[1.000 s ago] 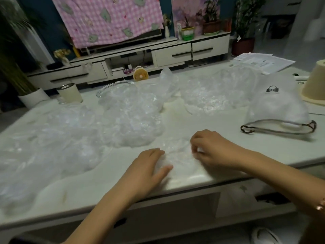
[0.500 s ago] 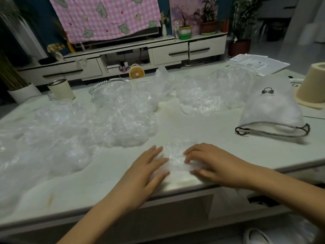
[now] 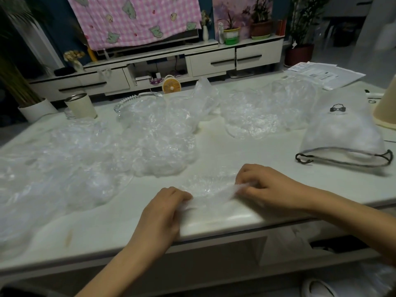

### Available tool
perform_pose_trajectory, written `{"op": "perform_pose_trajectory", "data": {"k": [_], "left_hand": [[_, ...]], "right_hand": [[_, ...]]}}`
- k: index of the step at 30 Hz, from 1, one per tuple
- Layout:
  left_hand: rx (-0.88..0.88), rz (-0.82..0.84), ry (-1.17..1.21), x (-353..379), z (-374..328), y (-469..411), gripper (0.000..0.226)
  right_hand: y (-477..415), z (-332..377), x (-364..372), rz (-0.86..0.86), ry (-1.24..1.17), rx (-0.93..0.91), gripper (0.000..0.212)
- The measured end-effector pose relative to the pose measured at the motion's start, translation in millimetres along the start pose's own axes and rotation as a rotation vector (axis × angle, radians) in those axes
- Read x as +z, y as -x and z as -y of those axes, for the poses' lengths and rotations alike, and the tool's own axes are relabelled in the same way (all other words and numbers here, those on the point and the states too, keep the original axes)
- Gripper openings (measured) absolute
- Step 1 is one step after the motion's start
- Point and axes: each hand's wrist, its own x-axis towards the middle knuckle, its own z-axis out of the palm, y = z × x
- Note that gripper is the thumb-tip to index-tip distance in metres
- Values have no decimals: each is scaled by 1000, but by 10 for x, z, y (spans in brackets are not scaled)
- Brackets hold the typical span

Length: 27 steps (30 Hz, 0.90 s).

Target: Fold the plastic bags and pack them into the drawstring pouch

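The bag (image 3: pixel 206 190), clear and crinkled, lies flat at the near edge of the table (image 3: pixel 111 228), stretched between the two hands. The left hand (image 3: pixel 165 211) curls its fingers over the bag's left end and pinches the film there, knuckles up and wrist hanging off the table edge. The right hand (image 3: pixel 267 185) is bunched tight at the bag's right end, its fingertips gathered on a raised fold of plastic; how much film sits inside that pinch is blurred. Just beyond the grip and to its left, a heap (image 3: pixel 150 144) of loose bags spreads across the table nearly to its left edge, close to the held bag, though whether they touch cannot be told. Farther beyond the right hand lies a second pile (image 3: pixel 257 112) of crumpled bags. To the right of the grip, well apart from it, the pouch (image 3: pixel 342 133) lies on its side, white with a small black bow mark, its mouth open toward the near edge and its dark cord (image 3: pixel 304 161) looped out on the table. Behind the heap stand a glass dish (image 3: pixel 139 99) and a cup (image 3: pixel 80 106); papers (image 3: pixel 321 75) lie at the far right corner.
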Motion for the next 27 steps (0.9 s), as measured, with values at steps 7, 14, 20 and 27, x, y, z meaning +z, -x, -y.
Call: {"op": "perform_pose_trajectory", "data": {"k": [7,14,20,27], "left_hand": [[-198,0,73,-54,-112,-61,26],[-501,-86,9,-9,-79,-260,16],[-517,87,-485,39,-115,-334,37],[-539,-99,192,-40,-132,-333,34]], "right_hand": [[-107,47,18,-39,-93,174,48],[-285,133,194,-264,208,363,44],[-330,127,220,-318,487,340,36],[-272,-115,35,-318,591,355,28]]}}
